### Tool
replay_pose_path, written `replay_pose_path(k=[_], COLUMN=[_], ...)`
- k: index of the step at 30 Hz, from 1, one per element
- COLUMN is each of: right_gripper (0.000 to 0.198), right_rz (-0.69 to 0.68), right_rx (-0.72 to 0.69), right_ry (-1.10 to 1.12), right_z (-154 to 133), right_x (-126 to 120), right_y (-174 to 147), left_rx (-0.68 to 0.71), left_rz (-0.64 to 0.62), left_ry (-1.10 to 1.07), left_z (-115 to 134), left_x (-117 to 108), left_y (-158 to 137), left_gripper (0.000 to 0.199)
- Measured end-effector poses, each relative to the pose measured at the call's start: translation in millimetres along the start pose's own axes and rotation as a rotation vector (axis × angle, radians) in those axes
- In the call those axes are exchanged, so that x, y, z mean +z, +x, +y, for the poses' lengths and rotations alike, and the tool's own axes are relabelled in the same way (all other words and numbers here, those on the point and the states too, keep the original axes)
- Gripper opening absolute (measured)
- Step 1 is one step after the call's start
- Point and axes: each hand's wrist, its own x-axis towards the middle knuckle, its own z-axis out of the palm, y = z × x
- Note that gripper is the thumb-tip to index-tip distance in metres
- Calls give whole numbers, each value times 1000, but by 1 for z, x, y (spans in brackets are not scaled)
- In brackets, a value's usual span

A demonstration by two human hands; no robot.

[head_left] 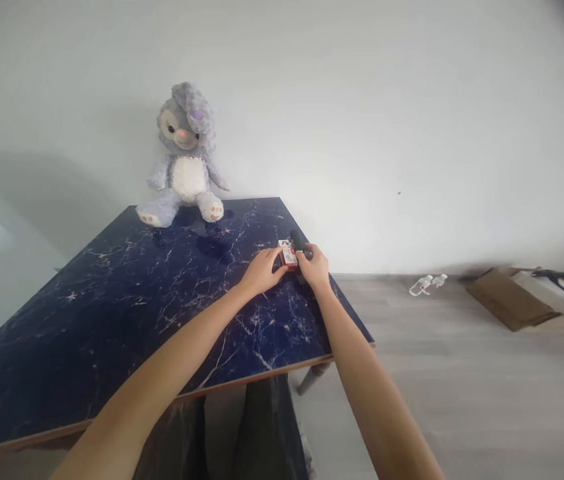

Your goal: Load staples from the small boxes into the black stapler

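Observation:
A small white and red box (288,255) rests on the blue marbled table (172,300), near its right edge. My left hand (263,271) is closed on the box's left side, with thumb and fingers against it. Just right of the box, my right hand (315,268) is closed around a dark elongated object (297,239), whose kind I cannot make out. The dark object's far end sticks out beyond the fingers, close beside the box. Its near part is hidden by my right hand.
At the table's far edge a grey plush toy (189,179) sits before the white wall (362,120). On the floor to the right lie white plastic bottles (421,285) and a brown cardboard box (511,300). The table's right edge runs close by my right arm.

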Motion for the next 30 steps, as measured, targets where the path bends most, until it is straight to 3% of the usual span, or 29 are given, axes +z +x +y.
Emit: replay_pose_path(k=[7, 12, 20, 30], right_gripper=[35, 35, 35, 38], right_rz=[-9, -19, -25, -22], right_rx=[35, 81, 91, 107], right_ry=[32, 15, -33, -89], right_z=[-8, -10, -14, -16], right_x=[-1, 1, 1, 5], right_y=[-4, -3, -5, -6], left_rx=[-165, -210, -168, -211], left_rz=[-100, -105, -113, -96], left_ry=[-92, -96, -55, 11], left_z=[1, -9, -12, 0], left_x=[-5, -1, 3, 1], left_y=[3, 3, 6, 9], left_gripper=[71, 85, 72, 55])
